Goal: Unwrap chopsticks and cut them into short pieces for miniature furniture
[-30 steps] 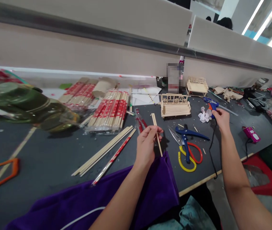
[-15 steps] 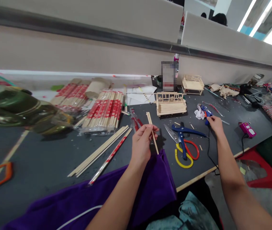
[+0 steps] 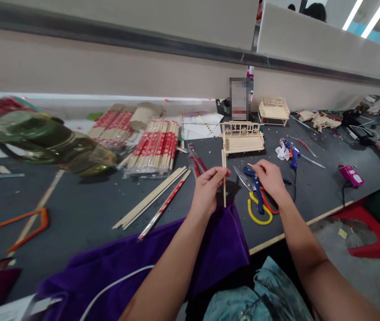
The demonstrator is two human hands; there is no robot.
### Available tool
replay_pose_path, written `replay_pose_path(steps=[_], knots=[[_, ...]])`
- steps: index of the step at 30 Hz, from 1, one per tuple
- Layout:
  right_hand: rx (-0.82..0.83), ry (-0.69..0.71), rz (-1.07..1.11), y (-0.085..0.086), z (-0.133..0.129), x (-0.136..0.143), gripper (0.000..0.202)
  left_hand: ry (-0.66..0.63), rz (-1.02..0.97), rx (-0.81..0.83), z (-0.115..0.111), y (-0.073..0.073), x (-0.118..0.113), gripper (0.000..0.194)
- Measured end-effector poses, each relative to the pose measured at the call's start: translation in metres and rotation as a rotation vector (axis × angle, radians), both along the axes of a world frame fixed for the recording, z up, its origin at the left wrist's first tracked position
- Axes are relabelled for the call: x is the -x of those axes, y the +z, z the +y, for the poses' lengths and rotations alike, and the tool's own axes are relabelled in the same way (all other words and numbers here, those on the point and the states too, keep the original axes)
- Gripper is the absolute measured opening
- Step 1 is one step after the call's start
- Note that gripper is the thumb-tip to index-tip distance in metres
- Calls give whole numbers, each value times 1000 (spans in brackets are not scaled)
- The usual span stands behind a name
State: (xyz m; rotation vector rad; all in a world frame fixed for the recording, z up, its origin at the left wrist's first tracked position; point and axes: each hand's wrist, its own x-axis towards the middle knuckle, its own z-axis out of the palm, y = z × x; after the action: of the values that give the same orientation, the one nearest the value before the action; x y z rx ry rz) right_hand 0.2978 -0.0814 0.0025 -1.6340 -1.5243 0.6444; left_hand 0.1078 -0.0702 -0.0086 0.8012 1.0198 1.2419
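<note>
My left hand [image 3: 210, 187] is closed in a pinch around short wooden sticks [image 3: 224, 196], held nearly upright above the purple cloth [image 3: 221, 249]. In front of it, my right hand [image 3: 268, 178] has thumb and forefinger pinched on a small wooden stick piece [image 3: 250, 165]. That hand hovers over the blue-handled cutter [image 3: 259, 196] and scissors with yellow and red handles [image 3: 255, 219], partly hiding both. Farther right lies a blue glue gun [image 3: 293, 156] beside crumpled white paper [image 3: 282, 151]. A miniature wooden bench [image 3: 245, 143] stands beyond my hands.
Left of my hands lie loose wooden sticks [image 3: 153, 196] and a red-wrapped chopstick packet [image 3: 165, 205]. Bundled chopsticks [image 3: 154, 147] and a green jug [image 3: 49, 138] are behind. A second miniature bench [image 3: 273, 111] stands at the back; a magenta device [image 3: 351, 176] sits right.
My right hand has let go of the glue gun and moved left to the cutter, where it now pinches a small stick piece. The sticks in my left hand are more upright.
</note>
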Motion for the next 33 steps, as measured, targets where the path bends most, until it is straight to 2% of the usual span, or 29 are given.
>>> replay_pose_path(steps=[2,5,8,12,18,22,28,33], knots=[[-36,56,133,0,4,19,16,-52,4,32,-2,0,-1,35],[-23,112,306,3,10,32,26,-201,-34,88,-6,1,-5,35],[69,177,505,1,11,33,36,-326,-91,122,-12,4,-8,35],[196,264,684,-4,8,29,40,-358,-112,121,-15,6,-11,34],[214,248,743,2,5,27,35,-346,-79,83,-13,2,-11,32],[282,267,739,5,5,24,37,-376,-69,64,-11,-2,-11,30],[346,336,775,-4,9,20,35,-457,-119,95,-7,-6,-9,28],[357,321,801,-12,14,21,37,-474,-112,93,-1,-16,-9,32]])
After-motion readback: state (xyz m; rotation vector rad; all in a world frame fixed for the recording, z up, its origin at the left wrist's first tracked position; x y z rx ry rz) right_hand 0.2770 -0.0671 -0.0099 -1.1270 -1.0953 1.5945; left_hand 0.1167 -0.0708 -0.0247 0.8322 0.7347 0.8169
